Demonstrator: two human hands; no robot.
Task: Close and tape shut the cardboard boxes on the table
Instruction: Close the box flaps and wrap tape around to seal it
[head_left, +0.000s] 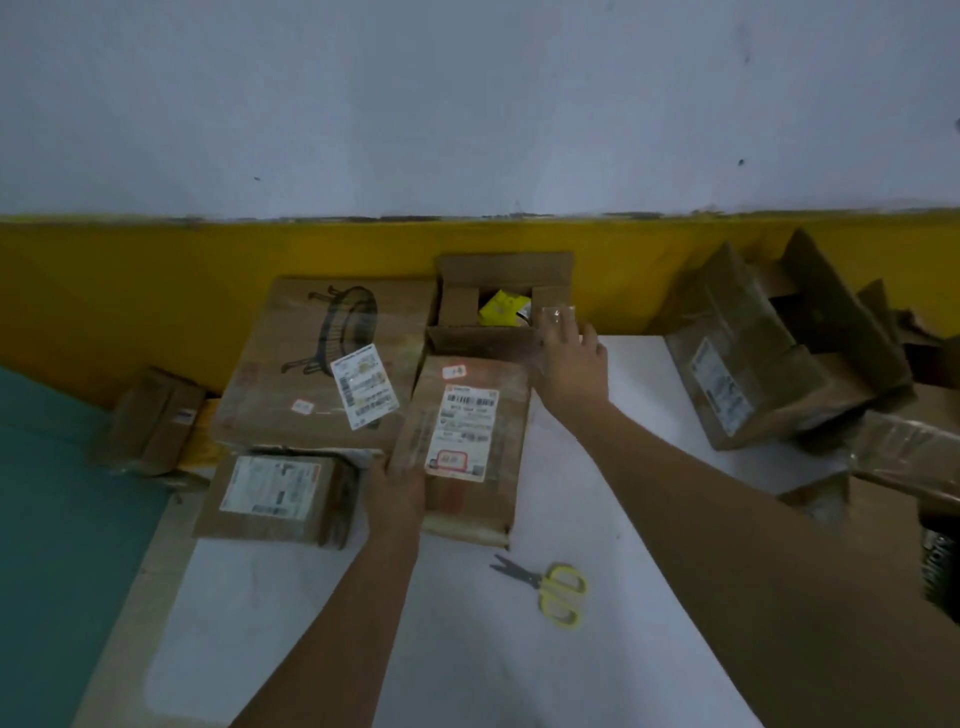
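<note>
left hand lies flat on the labelled box; right hand, fingers spread, reaches the open box, whose flaps could spring up under tape.

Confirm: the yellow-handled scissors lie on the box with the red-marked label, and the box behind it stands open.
No: the head view shows the scissors on the white table, in front of that box, not on it. The rest holds.

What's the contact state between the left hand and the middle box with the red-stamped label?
Touching. The head view shows the left hand lying over the near-left corner of the middle box, its fingers overlapping the top face with no gap.
</note>
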